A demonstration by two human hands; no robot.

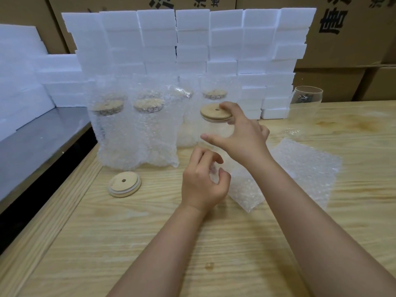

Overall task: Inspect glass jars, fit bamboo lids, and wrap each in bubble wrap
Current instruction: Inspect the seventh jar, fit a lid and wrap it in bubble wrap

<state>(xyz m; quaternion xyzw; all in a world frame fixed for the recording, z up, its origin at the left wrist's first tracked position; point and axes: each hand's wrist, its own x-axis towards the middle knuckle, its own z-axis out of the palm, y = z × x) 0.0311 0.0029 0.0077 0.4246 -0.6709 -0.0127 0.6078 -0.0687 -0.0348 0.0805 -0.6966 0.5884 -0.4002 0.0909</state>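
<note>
Glass jar is stood upright on the table, bamboo lid seated. Right hand, nearer, is spread wide beside the lid, contact unclear. Left hand is loosely curled, empty, near the base. Bubble wrap is laid just right.

The clear jar is nearly vanishing against the bubble wrap behind it, its walls hard to trace. The right hand is covering the far edge of its lid, and the left hand is hiding the jar's base. Four wrapped jars are showing only blurred lids through the wrap. The cartons are running off the top edge, their print cut short. Something dark inside the far glass is too small to tell.
</note>
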